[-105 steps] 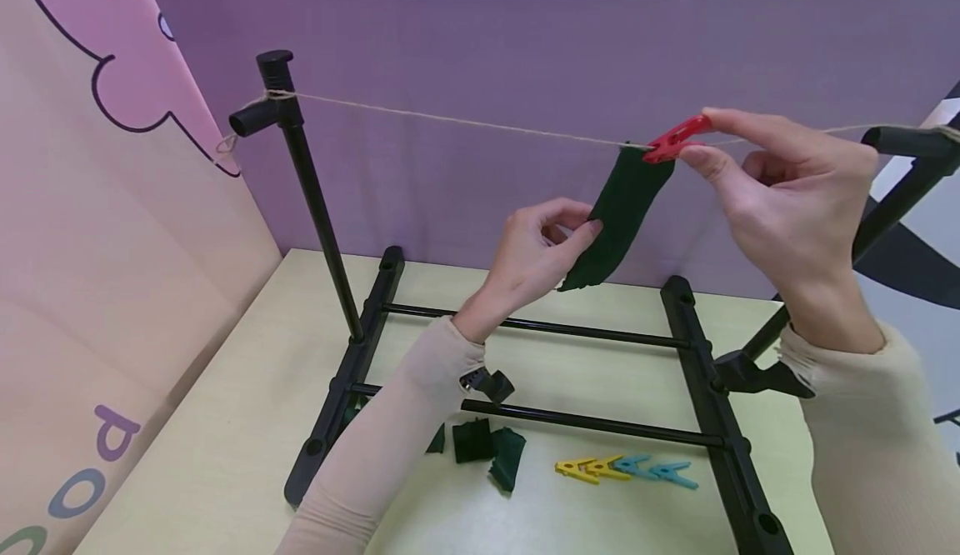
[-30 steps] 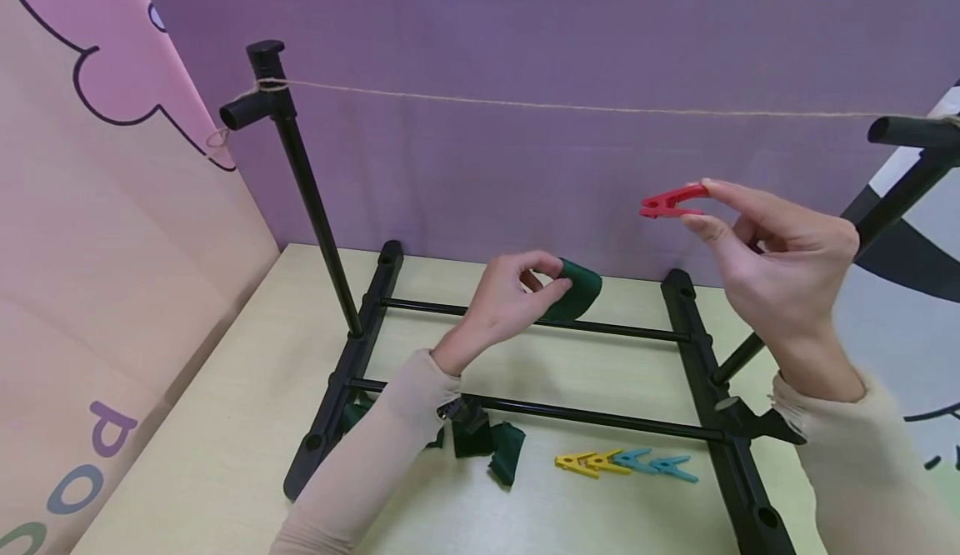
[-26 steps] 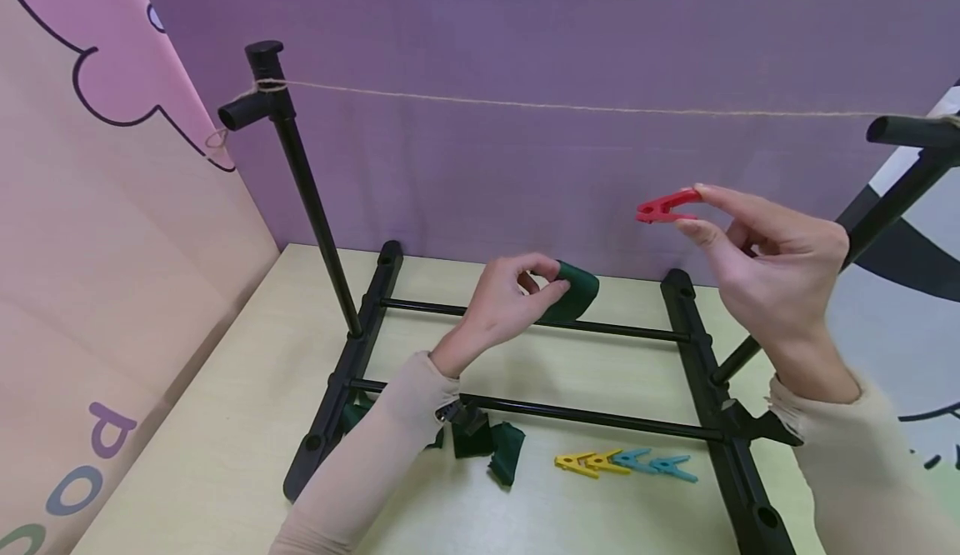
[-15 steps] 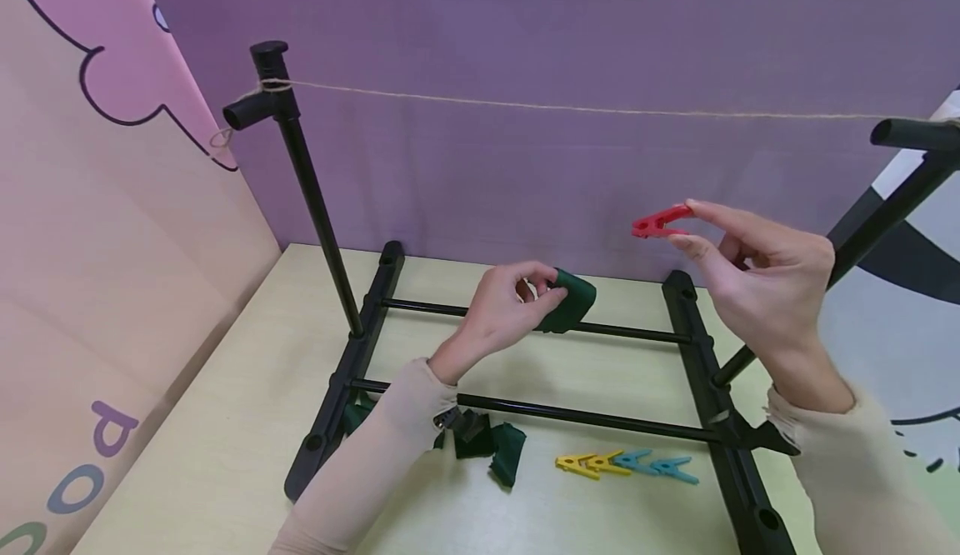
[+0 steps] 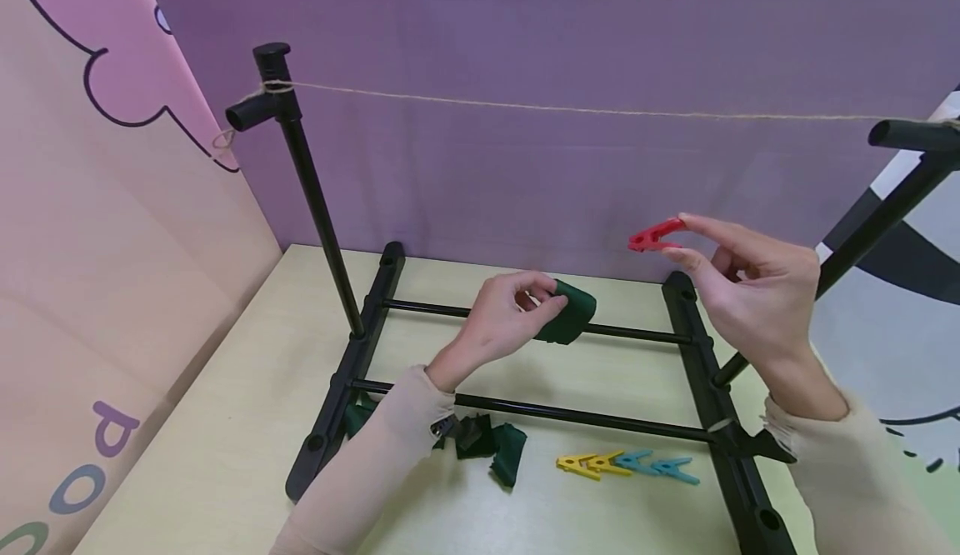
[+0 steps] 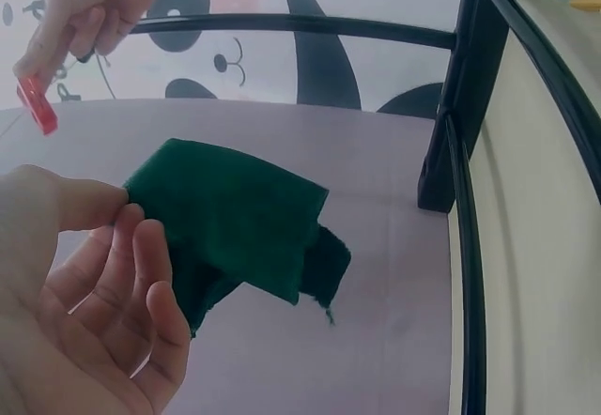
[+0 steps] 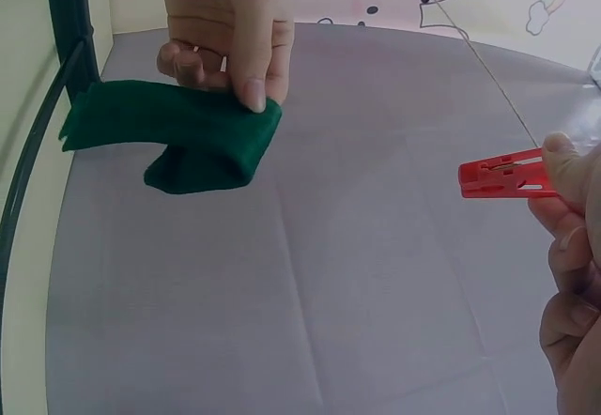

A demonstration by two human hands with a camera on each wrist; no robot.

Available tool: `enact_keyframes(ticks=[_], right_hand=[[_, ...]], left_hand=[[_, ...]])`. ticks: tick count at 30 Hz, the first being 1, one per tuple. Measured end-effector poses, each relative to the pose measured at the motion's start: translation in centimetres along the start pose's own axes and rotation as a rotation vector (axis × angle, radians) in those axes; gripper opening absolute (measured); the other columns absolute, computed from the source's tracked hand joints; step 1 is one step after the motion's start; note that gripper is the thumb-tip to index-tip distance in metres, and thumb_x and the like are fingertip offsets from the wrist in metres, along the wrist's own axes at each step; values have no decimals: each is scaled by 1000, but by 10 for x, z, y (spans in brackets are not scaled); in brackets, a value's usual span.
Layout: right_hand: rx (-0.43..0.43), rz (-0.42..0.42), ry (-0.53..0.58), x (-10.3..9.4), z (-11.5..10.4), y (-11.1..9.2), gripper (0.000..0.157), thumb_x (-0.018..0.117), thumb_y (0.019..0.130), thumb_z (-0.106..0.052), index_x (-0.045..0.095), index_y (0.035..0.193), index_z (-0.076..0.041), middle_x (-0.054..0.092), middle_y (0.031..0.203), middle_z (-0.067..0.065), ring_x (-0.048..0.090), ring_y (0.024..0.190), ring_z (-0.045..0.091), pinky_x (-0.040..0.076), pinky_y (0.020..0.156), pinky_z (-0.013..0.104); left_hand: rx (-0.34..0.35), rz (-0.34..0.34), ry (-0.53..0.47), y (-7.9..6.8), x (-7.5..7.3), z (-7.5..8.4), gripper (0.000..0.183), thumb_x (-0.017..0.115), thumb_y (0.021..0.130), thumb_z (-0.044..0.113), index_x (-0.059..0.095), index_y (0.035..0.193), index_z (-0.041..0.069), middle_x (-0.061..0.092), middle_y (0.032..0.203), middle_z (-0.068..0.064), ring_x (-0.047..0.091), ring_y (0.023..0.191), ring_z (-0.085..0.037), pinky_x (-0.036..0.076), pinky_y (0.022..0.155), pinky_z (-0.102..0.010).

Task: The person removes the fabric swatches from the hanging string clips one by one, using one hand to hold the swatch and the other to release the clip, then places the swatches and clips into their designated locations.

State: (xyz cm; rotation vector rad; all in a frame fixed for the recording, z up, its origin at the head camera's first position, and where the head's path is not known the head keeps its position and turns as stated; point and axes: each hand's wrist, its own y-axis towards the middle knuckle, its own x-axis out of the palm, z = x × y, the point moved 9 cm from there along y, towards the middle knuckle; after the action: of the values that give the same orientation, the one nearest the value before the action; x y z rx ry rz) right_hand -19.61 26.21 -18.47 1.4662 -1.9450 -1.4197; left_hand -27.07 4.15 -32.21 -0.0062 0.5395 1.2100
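Observation:
A folded dark green cloth strip [image 5: 570, 313] droops from my left hand [image 5: 498, 322], pinched between thumb and fingers above the back bar of the frame. Its ragged, fraying edges show in the left wrist view. My right hand [image 5: 757, 288] holds a red clothespin [image 5: 654, 235] by its handle ends, thumb on one and index finger on the other. The clothespin points left, apart from the cloth and higher than it. A thin string [image 5: 480, 103] runs across the black frame above both hands, with nothing hanging from it.
The black frame [image 5: 690, 330] has two crossbars and a post at each side. On the table [image 5: 225, 422], near the front bar, lie more green cloth pieces [image 5: 508, 455], partly behind the left sleeve. Two yellow clothespins [image 5: 592, 465] and two blue ones [image 5: 656, 465] lie right of them.
At first the cloth was up at the string with the red clothespin on it. Both have since come away from the string, and the hands have lowered, the right hand also shifting left.

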Motion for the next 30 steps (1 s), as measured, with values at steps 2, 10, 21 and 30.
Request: enact_keyframes(ticks=[2,10,21,30], right_hand=[[1,-4,2,1,1,-1,38,85,77,14,80,114,5,55,61,-16,38,52,-2,27,51,17],[13,-24,-13,5,4,-5,39,84,77,15,81,114,4,55,61,-14,38,51,-2,29,50,18],[12,-67,-30,6,12,-14,41,82,74,18,80,113,5,49,57,-10,36,50,-2,26,48,19],[38,-80,-36,3,19,-22,43,82,73,20,80,113,5,51,58,-11,37,50,-1,27,48,19]], left_hand=[[-3,-8,-11,-2,1,0,19,74,100,25,78,113,12,76,101,-3,65,80,-12,51,66,-24],[3,-36,-38,-9,7,1,18,75,100,23,78,113,11,78,97,-2,67,73,-10,51,65,-24],[-12,-72,-34,-19,13,-8,15,75,100,23,78,110,11,81,95,2,68,78,-7,53,72,-24],[1,-65,-3,-27,11,-15,14,76,100,23,79,109,14,80,95,3,66,78,-8,50,71,-26]])
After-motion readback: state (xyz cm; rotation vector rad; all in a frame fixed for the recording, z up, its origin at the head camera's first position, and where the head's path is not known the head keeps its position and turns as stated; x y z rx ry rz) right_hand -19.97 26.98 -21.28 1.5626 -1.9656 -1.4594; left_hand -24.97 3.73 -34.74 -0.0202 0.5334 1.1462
